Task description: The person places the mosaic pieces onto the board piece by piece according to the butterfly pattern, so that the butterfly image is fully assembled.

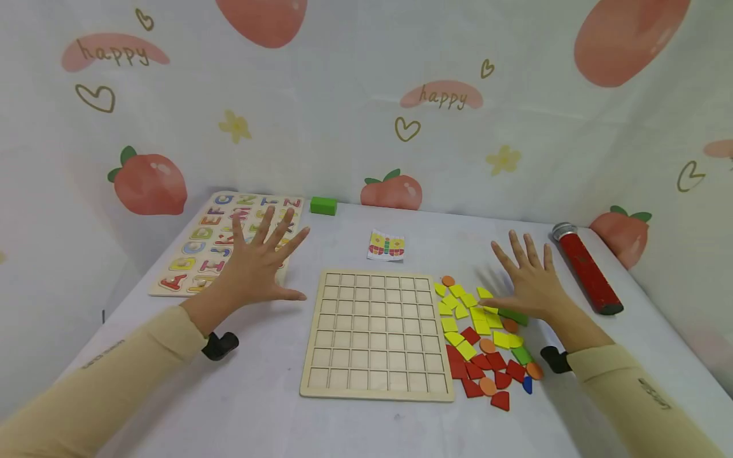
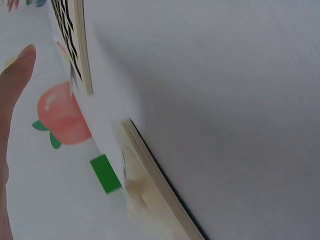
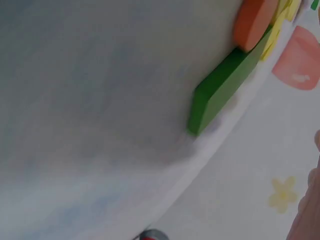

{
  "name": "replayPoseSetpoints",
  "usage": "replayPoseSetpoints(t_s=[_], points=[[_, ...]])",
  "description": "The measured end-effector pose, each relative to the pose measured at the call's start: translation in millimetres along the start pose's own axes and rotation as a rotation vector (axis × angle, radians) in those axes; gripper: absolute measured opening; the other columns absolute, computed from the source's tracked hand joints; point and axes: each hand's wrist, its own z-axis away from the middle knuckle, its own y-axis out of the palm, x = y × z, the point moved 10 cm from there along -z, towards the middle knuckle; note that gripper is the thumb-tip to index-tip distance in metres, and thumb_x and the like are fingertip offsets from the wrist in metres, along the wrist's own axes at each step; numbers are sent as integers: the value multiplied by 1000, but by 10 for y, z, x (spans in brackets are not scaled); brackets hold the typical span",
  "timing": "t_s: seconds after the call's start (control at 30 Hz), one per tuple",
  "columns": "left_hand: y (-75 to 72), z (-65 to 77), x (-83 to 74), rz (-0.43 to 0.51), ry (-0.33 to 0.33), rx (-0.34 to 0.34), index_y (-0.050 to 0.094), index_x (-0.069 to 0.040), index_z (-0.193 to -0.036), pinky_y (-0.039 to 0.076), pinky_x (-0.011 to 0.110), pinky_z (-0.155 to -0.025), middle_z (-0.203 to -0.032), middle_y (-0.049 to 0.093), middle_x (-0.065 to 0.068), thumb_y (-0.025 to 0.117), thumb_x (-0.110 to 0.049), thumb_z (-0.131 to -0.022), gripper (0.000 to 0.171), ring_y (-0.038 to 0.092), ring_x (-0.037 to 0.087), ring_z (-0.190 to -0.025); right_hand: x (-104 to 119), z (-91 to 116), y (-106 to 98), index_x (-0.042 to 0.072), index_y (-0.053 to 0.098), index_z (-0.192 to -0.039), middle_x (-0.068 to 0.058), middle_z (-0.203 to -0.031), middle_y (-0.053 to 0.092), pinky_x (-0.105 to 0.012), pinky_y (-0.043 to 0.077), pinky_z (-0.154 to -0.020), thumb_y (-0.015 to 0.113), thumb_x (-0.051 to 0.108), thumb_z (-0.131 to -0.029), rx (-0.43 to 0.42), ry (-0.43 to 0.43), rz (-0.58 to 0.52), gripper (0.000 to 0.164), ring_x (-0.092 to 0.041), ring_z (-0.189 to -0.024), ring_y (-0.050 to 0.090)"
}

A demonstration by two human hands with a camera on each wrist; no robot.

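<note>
In the head view my left hand (image 1: pixel 254 264) is held with fingers spread, in front of the wooden alphabet board (image 1: pixel 197 245) at the left. My right hand (image 1: pixel 529 283) has its fingers spread too, at the right edge of the loose pieces. Neither hand holds anything. Between them lies a wooden grid board (image 1: pixel 378 334), its squares bare. Beside it are scattered yellow pieces (image 1: pixel 481 326), red pieces (image 1: pixel 458 367), orange discs (image 1: pixel 487 386), a blue piece (image 1: pixel 527 385) and green pieces (image 1: pixel 522 355). A small card (image 1: pixel 386 246) with a butterfly pattern lies behind the grid board.
A green block (image 1: pixel 323 205) sits at the back, right of the alphabet board. At the far right lies a red microphone-shaped object (image 1: pixel 588 270) with a silver head. A white cloth (image 1: pixel 321 114) with printed peaches hangs behind the table.
</note>
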Motion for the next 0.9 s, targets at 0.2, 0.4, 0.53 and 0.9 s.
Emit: replayPoseSetpoints(t_s=[0.2, 0.4, 0.53, 0.9], points=[[64, -45, -228, 46, 51, 58, 10, -28, -151, -3, 78, -99, -156, -22, 3, 53, -85, -61, 114, -22, 32, -142, 229, -161, 70, 2, 26, -146, -27, -153, 2, -66, -7, -109, 73, 50, -70, 95, 10, -148, 101, -47, -140, -5], [125, -15, -530, 116, 118, 108, 13, -28, -151, -6, 76, -100, -157, -19, 4, 54, -81, -66, 108, -16, 34, -143, 574, -285, 85, -6, 42, -136, -31, -150, 16, -66, 6, -110, 74, 36, -76, 152, -56, -256, 80, -49, -139, 9], [193, 15, -679, 162, 129, 161, 15, -28, -150, -5, 75, -102, -158, -11, 6, 56, -77, -69, 103, -12, 36, -144, 780, -328, 83, -8, 48, -130, -30, -142, 35, -62, 25, -107, 73, 25, -80, 206, -100, -339, 65, -48, -132, 29], [354, 204, -946, 466, 70, 434, 26, -20, -148, 9, 75, -103, -158, 7, 12, 68, -55, -76, 90, 3, 46, -142, 971, -412, 274, -9, 64, -108, -18, -99, 65, -34, 54, -76, 67, 4, -83, 351, -78, -577, 29, -23, -85, 59]])
